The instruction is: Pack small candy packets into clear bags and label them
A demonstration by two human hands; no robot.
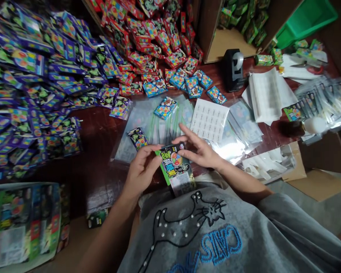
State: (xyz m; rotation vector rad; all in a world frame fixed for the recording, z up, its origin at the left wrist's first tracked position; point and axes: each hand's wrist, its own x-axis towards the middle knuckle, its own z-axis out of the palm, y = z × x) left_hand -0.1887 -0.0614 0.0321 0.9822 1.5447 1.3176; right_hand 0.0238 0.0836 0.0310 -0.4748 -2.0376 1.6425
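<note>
A flat printed packet (174, 163), black and green with a colourful wheel and a pale label at its lower end, is in front of my body. My left hand (143, 167) pinches it near its upper left corner. My right hand (200, 151) has its thumb on the upper right corner, and its index finger points away over the table. Beyond my hands lie a small blue candy box (165, 108) and a purple candy packet (138, 137), on top of clear plastic bags (125, 140). Right of these is a white sheet of small printed stickers (209, 120).
Purple packets (53, 64) heap at the left, red boxes (159, 34) at the back. A black tape dispenser (232, 72) stands before a carton (211, 45). Scissors (312, 69) and filled bags (324, 98) lie right. An open box of printed packets (11, 227) is lower left.
</note>
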